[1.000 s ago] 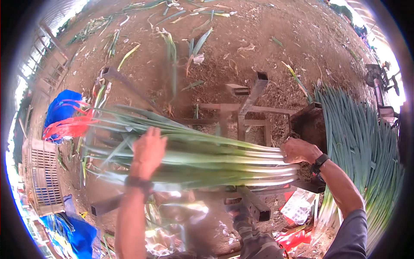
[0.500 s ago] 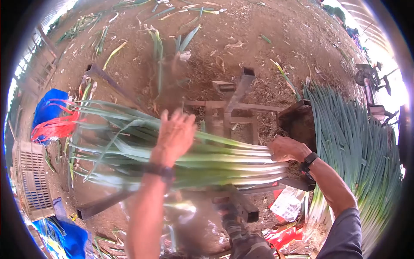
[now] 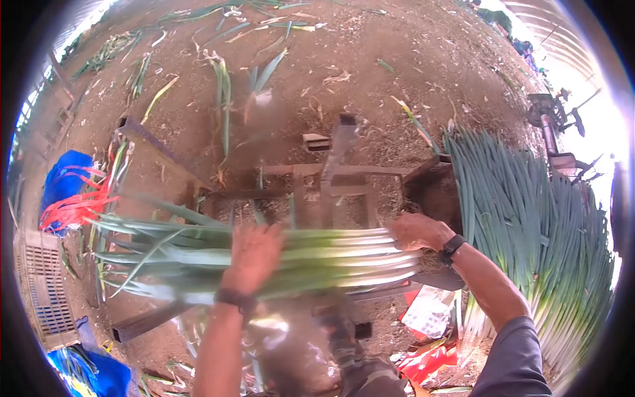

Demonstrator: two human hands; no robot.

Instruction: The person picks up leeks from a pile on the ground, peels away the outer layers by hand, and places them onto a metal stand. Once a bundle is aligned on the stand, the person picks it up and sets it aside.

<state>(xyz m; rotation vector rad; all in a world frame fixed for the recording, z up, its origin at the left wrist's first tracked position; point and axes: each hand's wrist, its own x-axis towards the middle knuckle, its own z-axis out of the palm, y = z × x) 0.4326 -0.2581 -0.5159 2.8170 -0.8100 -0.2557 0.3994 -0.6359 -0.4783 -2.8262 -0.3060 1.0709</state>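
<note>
A bunch of long green onions (image 3: 317, 255) lies crosswise over a metal frame, white ends to the right and leaves to the left. My right hand (image 3: 420, 233) is closed around the white ends at the upper edge of the bunch, near the roots. My left hand (image 3: 256, 255), blurred by motion, lies over the green middle of the bunch with its fingers extended at the upper edge. Under the bunch, the frame (image 3: 331, 165) is partly hidden. A dark metal box-like end piece (image 3: 433, 192) stands just beyond my right hand.
A large pile of green onions (image 3: 529, 218) lies on the right. Red plastic strips (image 3: 76, 205) rest by a blue bag (image 3: 59, 175) on the left, above a plastic crate (image 3: 46, 284). Loose leaves (image 3: 223, 99) litter the dirt floor. A red bag (image 3: 426, 364) lies low right.
My left hand has come down from above the upper edge onto the bunch, and its spread fingers have drawn closer together. My right hand keeps its hold. The whole view has shifted slightly.
</note>
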